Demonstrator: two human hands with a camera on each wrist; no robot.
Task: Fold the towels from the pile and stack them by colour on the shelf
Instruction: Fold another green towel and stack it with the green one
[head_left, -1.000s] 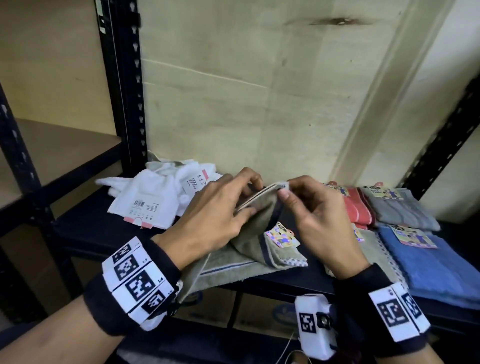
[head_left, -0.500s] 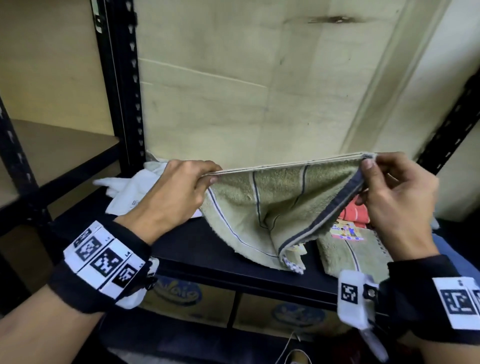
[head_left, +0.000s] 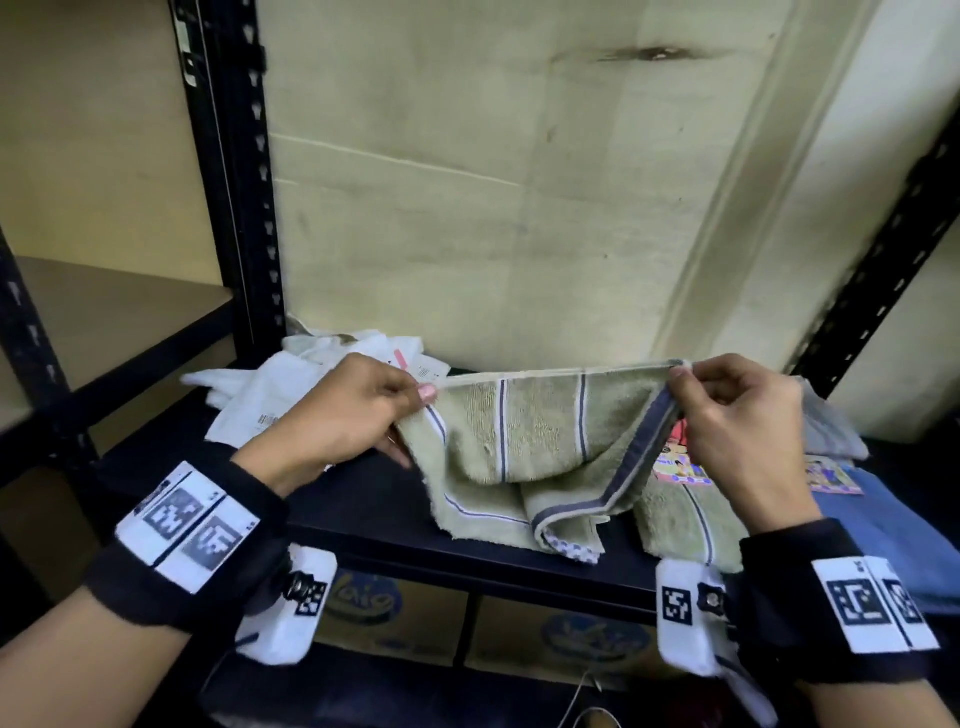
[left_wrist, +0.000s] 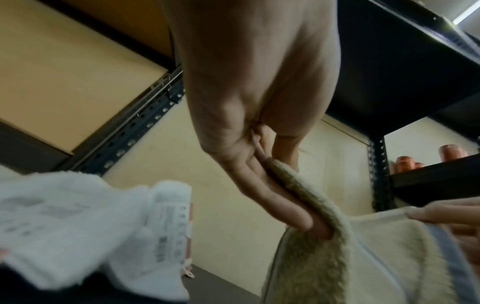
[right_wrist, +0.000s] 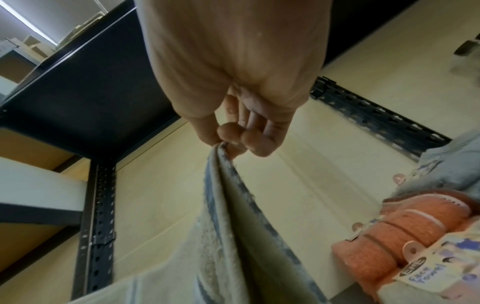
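A: What's the biggest thing in view?
B: The black shelf (head_left: 374, 514). On it, at the left, lies a heap of white towels (head_left: 270, 400); at the right sit folded ones: blue (head_left: 883, 525), grey (head_left: 831, 426), orange-red (right_wrist: 405, 226), and an olive one (head_left: 675, 519).

A: And the towel being worked on?
B: The olive striped towel (head_left: 519, 431) is stretched out above the shelf, its lower part sagging onto the board.

A: The hands?
B: The left hand (head_left: 337, 421) pinches its top left corner between thumb and fingers. The right hand (head_left: 737, 421) pinches the top right corner, by the dark border.
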